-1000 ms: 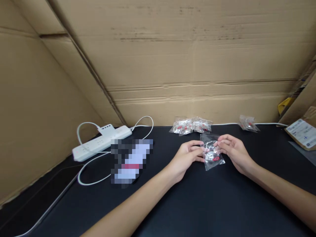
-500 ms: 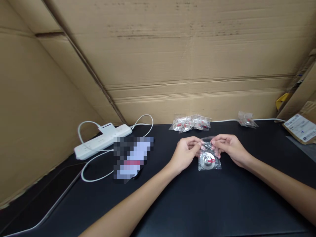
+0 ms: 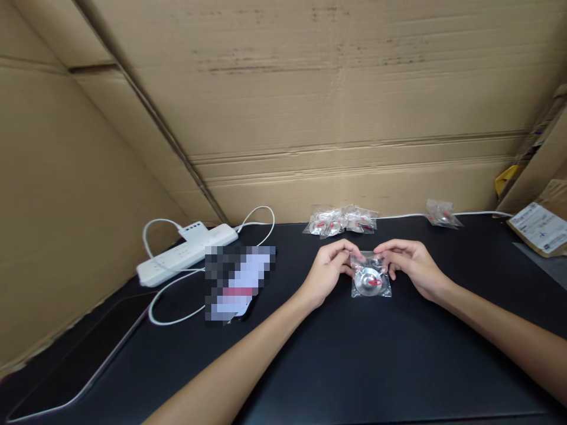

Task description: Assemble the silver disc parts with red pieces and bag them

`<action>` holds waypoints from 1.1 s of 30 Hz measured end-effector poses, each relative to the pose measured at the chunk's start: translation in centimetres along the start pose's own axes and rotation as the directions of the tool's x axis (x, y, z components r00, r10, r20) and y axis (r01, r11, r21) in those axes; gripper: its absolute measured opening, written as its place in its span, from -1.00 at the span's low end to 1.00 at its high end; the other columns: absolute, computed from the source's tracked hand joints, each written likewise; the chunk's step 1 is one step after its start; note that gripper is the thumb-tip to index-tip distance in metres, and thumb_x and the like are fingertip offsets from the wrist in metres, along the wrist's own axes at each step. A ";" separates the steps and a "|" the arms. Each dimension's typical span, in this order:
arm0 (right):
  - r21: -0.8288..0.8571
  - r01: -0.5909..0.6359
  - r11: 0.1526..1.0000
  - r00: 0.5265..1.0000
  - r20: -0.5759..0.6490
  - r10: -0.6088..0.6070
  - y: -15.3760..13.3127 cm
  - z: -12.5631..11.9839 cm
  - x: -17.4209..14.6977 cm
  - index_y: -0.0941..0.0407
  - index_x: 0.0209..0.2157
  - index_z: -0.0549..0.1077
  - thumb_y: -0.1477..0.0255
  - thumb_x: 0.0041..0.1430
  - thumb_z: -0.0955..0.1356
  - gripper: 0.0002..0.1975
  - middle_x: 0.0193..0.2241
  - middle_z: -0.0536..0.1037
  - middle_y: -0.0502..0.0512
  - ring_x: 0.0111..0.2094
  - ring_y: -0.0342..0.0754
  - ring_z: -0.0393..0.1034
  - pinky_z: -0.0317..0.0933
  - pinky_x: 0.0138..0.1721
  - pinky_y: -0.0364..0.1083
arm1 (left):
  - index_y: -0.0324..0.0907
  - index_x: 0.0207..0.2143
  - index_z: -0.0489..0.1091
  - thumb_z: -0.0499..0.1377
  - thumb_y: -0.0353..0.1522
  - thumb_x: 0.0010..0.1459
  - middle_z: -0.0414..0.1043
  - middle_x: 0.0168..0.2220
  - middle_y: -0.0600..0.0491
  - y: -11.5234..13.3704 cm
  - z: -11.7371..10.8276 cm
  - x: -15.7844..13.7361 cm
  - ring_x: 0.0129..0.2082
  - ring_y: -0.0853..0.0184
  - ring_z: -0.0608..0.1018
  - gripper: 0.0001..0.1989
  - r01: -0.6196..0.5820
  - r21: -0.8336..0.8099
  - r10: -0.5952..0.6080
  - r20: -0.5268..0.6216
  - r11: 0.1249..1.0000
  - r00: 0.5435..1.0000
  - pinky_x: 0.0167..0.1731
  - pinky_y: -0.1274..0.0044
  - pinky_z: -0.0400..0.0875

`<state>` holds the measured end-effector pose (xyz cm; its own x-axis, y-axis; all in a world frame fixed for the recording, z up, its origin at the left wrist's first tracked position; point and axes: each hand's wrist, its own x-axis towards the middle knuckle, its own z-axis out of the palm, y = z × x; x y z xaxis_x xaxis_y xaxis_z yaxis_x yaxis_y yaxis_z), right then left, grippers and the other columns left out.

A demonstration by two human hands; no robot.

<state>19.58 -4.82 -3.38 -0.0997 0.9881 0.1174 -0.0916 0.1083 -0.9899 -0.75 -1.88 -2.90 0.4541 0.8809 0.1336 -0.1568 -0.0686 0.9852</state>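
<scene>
Between my hands is a small clear plastic bag [image 3: 383,290], its upper edge toward the back. Inside it lies a round silver metal disc [image 3: 364,284] with a raised centre and a red loop of cord [image 3: 375,283]. My left hand [image 3: 330,268] has its fingers curled and pinches the bag's upper left corner. At the upper right corner, my right hand [image 3: 410,264] holds the bag between thumb and fingers. Parts of the bag's top are hidden behind the fingertips.
Several similar bagged discs [image 3: 341,222] lie in a pile by the cardboard wall [image 3: 310,106]; another bagged piece [image 3: 443,214] is farther right. On the left are a white power strip [image 3: 186,254], cables and a blurred phone [image 3: 243,283]. A labelled packet [image 3: 540,229] lies at right.
The bag has shifted slightly left and away from me, and its top edge now sits flatter. My fingers have moved a little along that edge.
</scene>
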 end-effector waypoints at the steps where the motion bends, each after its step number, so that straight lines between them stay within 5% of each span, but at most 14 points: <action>1: 0.009 -0.009 1.000 1.000 0.007 0.009 -0.1 0.0 0.0 0.15 -0.33 0.60 0.31 0.07 0.46 -0.80 -0.57 0.51 0.07 -0.53 -0.13 0.37 0.23 -0.55 -0.15 | -0.25 -0.39 0.44 0.08 -0.38 0.20 0.46 -0.37 -0.02 0.0 0.0 0.0 -0.39 0.37 0.50 -0.82 0.008 -0.015 -0.008 0.000 1.000 1.000 -0.39 0.53 0.44; 5: 0.036 -0.021 0.999 1.000 0.017 0.021 -0.3 0.1 0.0 0.18 -0.33 0.61 0.20 0.18 0.38 -0.69 -0.55 0.51 0.09 -0.50 -0.11 0.38 0.25 -0.48 -0.12 | -0.27 -0.39 0.47 0.08 -0.35 0.21 0.48 -0.36 -0.05 0.3 0.1 -0.2 -0.38 0.35 0.52 -0.78 0.015 -0.037 -0.016 -0.012 0.999 1.000 -0.37 0.51 0.45; 12: -0.057 0.032 0.998 0.999 -0.038 -0.034 0.1 0.4 0.1 0.12 -0.27 0.53 0.30 -0.02 0.51 -0.73 -0.50 0.49 -0.01 -0.56 -0.17 0.32 0.25 -0.49 -0.13 | -0.24 -0.37 0.46 0.27 -0.38 0.06 0.50 -0.41 0.02 0.3 0.7 -0.2 -0.43 0.39 0.51 -0.90 -0.015 0.095 0.022 -0.065 0.995 0.998 -0.40 0.55 0.44; 24: -0.115 0.010 0.993 1.000 0.004 -0.010 0.3 0.4 0.2 0.09 -0.15 0.44 0.25 0.02 0.49 -0.62 -0.48 0.46 -0.04 -0.51 -0.16 0.33 0.20 -0.57 -0.19 | -0.22 -0.21 0.41 0.25 -0.35 0.10 0.52 -0.36 0.00 0.2 0.8 -0.3 -0.39 0.34 0.55 -0.80 -0.062 0.107 0.067 -0.045 0.992 0.997 -0.41 0.54 0.46; 33: -0.150 0.052 0.987 0.990 0.136 -0.031 0.0 0.4 0.0 0.12 -0.47 0.56 0.23 -0.01 0.50 -0.76 -0.49 0.55 0.03 -0.43 -0.07 0.43 0.30 -0.31 -0.06 | -0.18 -0.07 0.37 0.22 -0.33 0.16 0.53 -0.30 -0.01 0.3 1.5 -1.1 -0.30 0.31 0.56 -0.72 -0.116 0.199 0.123 -0.025 0.973 0.992 -0.29 0.50 0.47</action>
<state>19.20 -4.85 -3.31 -0.2302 0.9602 0.1581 0.0526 0.1745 -0.9833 0.05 -3.55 -2.62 0.4094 0.8770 0.2514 -0.0308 -0.2621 0.9646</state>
